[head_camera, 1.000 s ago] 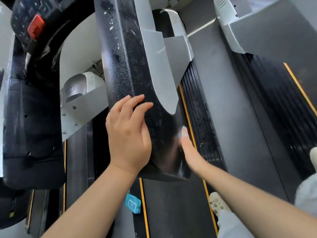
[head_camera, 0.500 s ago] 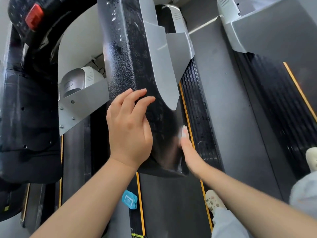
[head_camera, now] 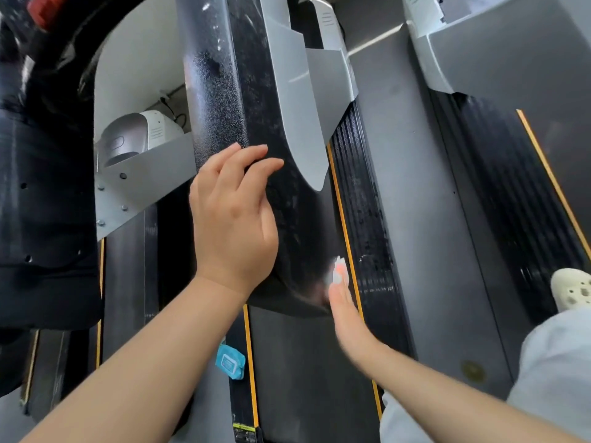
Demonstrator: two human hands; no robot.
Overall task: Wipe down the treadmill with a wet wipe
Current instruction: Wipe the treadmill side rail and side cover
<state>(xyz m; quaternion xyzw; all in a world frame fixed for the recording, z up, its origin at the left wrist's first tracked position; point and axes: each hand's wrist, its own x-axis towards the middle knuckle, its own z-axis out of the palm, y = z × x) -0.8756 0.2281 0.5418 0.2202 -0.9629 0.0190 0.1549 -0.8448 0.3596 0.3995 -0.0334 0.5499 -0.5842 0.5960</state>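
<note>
Glossy black, droplet-speckled treadmill upright panel (head_camera: 256, 107) is rising above dark belts with yellow edging. The left hand (head_camera: 233, 215) is resting on it, fingers relaxed. The right hand (head_camera: 347, 310), fingers straight, is pressing a white wet wipe (head_camera: 337, 270) against the panel's lower right edge.

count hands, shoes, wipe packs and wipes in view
hands: 2, left hand and right hand
shoes: 1, cream shoe
wipe packs: 1, blue pack
wipes: 1, white wipe
total: 5
</note>
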